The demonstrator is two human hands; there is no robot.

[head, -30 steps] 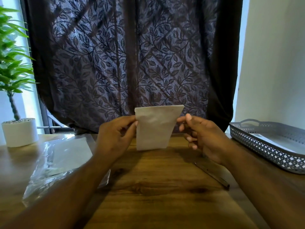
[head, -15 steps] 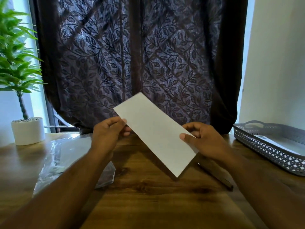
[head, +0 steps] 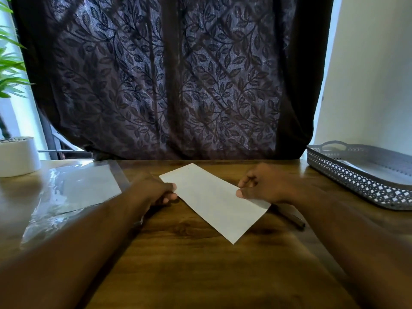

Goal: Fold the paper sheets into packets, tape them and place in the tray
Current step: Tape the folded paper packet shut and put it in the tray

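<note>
Paper (head: 214,201) lower now, perhaps on table (head: 200,270)

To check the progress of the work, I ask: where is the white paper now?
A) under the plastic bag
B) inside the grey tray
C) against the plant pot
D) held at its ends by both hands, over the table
D: the left hand and the right hand each pinch one end of the paper low over the table, apart from the tray.
</note>
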